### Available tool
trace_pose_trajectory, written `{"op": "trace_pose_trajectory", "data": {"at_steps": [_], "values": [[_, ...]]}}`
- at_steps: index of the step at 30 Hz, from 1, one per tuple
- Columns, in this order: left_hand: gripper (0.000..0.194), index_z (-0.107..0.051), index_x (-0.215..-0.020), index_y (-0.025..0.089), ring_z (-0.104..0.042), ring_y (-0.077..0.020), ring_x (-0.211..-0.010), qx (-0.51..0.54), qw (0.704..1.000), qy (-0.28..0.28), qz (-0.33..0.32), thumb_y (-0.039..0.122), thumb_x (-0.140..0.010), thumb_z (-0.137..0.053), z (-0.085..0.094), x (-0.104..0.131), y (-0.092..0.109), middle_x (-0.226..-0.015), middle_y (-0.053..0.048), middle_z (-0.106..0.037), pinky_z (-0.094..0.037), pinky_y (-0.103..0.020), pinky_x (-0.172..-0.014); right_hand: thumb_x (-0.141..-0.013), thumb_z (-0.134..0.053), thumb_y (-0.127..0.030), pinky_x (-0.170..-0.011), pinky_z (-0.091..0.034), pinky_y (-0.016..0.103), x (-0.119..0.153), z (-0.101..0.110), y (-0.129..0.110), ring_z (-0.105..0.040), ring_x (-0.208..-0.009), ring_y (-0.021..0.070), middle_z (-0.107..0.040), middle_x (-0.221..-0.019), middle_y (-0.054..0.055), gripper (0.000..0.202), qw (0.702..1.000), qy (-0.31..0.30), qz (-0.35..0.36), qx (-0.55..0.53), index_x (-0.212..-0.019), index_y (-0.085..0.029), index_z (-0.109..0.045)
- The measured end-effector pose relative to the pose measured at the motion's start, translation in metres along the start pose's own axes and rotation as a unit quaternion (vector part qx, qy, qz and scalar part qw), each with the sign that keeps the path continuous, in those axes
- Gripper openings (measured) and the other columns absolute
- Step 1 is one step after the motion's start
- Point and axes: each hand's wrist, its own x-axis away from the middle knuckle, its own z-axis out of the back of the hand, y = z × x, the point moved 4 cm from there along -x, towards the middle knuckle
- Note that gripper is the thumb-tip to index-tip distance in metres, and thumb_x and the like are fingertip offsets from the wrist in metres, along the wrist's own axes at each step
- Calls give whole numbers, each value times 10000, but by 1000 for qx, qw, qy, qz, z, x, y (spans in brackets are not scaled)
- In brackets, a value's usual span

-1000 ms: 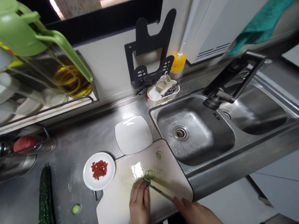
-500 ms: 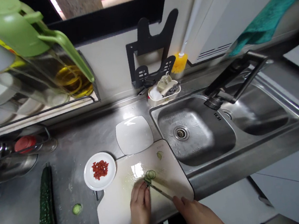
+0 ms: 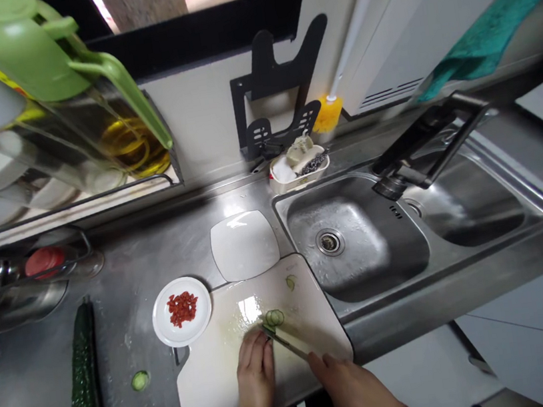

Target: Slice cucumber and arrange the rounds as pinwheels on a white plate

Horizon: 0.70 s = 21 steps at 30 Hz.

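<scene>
On the white cutting board, my right hand grips a knife whose blade slants up and left to the fingertips of my left hand. Those fingers are curled over a piece of cucumber, mostly hidden beneath them. Just beyond the blade tip lie a few thin cucumber slices, overlapping. Another bit of cucumber rests near the board's far right corner. A small white plate of chopped red pieces overlaps the board's far left corner.
A whole cucumber and a cucumber end lie on the steel counter at left. An empty square white plate touches the board's far edge. To the right is a double sink with a black faucet.
The knife and my right hand have shifted slightly up and left, the blade now closer against my left fingertips. My left hand stays nearly in place.
</scene>
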Motion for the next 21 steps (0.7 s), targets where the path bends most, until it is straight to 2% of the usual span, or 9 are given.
{"op": "trace_pose_trajectory", "data": {"at_steps": [13,21], "values": [[224,-627,-1040,195,-606,-193,-1044,4,1000,8,-12,204,-887,-463,1,-2,3,-1065,-58,-674,-503,-387,-937,-751,-324,50,-628,-491,248,-23,-16,-2,-666,-808,209,-682,-955,81,527,999,14,19,38,-1158,-197,-553],[237,-626,-1051,202,-613,-189,-1032,6,1000,4,-5,212,-888,-455,0,-2,2,-1072,-53,-674,-504,-384,-939,-764,-295,29,-682,-495,320,-41,-31,-3,-653,-830,248,-674,-961,125,503,999,34,29,22,-1161,-136,-556]]}}
